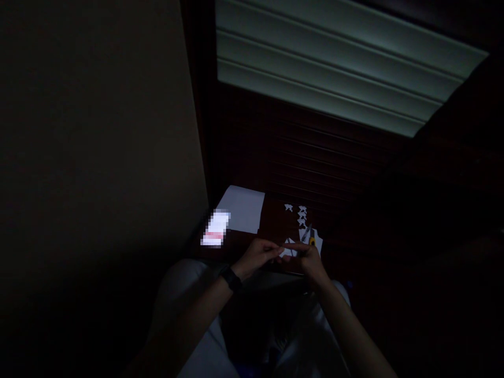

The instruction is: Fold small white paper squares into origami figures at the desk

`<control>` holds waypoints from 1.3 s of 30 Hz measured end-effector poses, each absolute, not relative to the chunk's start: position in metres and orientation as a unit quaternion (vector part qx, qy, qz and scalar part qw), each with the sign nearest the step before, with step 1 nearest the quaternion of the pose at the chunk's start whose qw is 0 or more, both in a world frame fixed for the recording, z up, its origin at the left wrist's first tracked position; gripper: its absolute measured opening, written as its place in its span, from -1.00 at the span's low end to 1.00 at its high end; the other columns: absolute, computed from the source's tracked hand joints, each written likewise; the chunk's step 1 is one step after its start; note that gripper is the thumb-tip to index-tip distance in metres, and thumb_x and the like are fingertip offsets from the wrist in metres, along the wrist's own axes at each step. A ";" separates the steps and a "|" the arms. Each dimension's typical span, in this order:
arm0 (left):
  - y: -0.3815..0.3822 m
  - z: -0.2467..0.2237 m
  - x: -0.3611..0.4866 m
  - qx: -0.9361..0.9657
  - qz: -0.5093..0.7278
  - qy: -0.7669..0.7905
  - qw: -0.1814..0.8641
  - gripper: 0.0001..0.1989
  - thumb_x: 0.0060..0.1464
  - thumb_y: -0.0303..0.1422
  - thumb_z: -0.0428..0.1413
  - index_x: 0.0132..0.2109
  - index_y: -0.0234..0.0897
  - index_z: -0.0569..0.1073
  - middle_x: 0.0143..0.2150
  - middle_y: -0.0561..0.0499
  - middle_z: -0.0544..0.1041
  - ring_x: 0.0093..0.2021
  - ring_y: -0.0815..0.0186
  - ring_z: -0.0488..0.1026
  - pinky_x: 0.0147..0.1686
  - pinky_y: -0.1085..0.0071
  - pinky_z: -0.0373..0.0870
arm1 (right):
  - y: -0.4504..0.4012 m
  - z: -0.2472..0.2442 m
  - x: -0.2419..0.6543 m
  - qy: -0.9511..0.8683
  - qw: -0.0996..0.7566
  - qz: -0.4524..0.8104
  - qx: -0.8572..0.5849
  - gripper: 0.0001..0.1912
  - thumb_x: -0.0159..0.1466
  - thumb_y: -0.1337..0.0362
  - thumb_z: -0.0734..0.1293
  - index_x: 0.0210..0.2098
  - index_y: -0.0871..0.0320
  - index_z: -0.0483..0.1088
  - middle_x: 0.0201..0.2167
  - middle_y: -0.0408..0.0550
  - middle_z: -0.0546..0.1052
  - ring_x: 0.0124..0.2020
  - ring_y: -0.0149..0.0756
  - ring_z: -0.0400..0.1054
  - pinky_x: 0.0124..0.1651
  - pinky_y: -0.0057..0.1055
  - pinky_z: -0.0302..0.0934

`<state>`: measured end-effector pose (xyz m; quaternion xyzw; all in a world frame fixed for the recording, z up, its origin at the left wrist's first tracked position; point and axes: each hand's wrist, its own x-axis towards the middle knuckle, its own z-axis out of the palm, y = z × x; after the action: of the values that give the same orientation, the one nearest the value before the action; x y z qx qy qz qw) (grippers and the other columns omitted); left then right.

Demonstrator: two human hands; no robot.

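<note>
In the dim head view a small folded piece of white paper (pixel 290 252) is held between my two hands. My left hand (pixel 258 255), below a dark wristwatch, pinches the paper's left side with thumb and fingertips. From the other side my right hand (pixel 311 260) grips it, the index finger lying along its upper edge. A yellow-handled cutter (pixel 312 241) and a metal blade-like tool (pixel 306 233), its kind unclear, lie on white paper (pixel 319 244) just beyond my right hand. Darkness hides the finer folds.
Several small white paper shapes (pixel 302 216) stand in a column on the dark table (pixel 275 218), another (pixel 289 208) beside them. A large white sheet (pixel 244 207) and a bright blurred-out screen (pixel 216 229) lie left. Beyond are a slatted panel (pixel 323 152) and a left wall (pixel 98 131).
</note>
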<state>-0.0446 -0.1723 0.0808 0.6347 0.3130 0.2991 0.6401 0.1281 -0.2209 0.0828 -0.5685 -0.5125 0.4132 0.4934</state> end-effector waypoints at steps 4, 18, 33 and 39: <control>-0.173 0.081 -0.044 0.653 0.284 0.320 0.624 -0.56 0.00 -0.06 0.04 -0.33 -0.41 0.52 -0.48 -0.09 0.53 -0.50 0.37 0.38 -0.55 0.52 0.16 | -0.221 0.086 0.129 -0.527 0.464 0.424 -0.573 -0.59 -0.10 0.25 0.45 -0.22 0.17 0.52 -0.34 0.00 0.53 -0.43 -0.25 0.40 -0.43 -0.38 0.25; -0.176 0.070 -0.044 0.600 0.250 0.285 0.704 -0.63 -0.03 -0.11 0.10 -0.34 -0.40 0.41 -0.37 -0.16 0.56 -0.45 0.34 0.49 -0.51 0.50 0.22 | -0.215 0.092 0.136 -0.594 0.367 0.464 -0.545 -0.59 -0.08 0.32 0.41 -0.19 0.19 0.50 -0.35 -0.05 0.51 -0.47 -0.36 0.35 -0.53 -0.51 0.20; -0.171 0.070 -0.047 0.508 0.316 0.299 0.743 -0.71 -0.05 -0.20 0.15 -0.34 -0.38 0.39 -0.42 -0.10 0.53 -0.49 0.38 0.45 -0.54 0.54 0.20 | -0.220 0.100 0.124 -0.685 0.421 0.232 -0.548 -0.86 0.04 0.32 0.41 -0.36 0.02 0.53 -0.05 -0.05 0.39 -0.06 -0.17 0.32 -0.04 -0.26 0.20; -0.173 0.073 -0.048 0.458 0.321 0.292 0.776 -0.72 -0.08 -0.21 0.19 -0.33 -0.37 0.41 -0.42 -0.08 0.52 -0.43 0.37 0.46 -0.48 0.52 0.24 | -0.221 0.105 0.123 -0.687 0.425 0.230 -0.543 -0.84 0.08 0.32 0.38 -0.32 0.02 0.52 0.00 -0.03 0.39 0.00 -0.16 0.29 0.01 -0.24 0.16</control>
<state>-0.0476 -0.1733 0.0733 0.4583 0.2919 0.3215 0.7755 0.1232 -0.2207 0.1050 -0.5431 -0.6870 0.2297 0.4246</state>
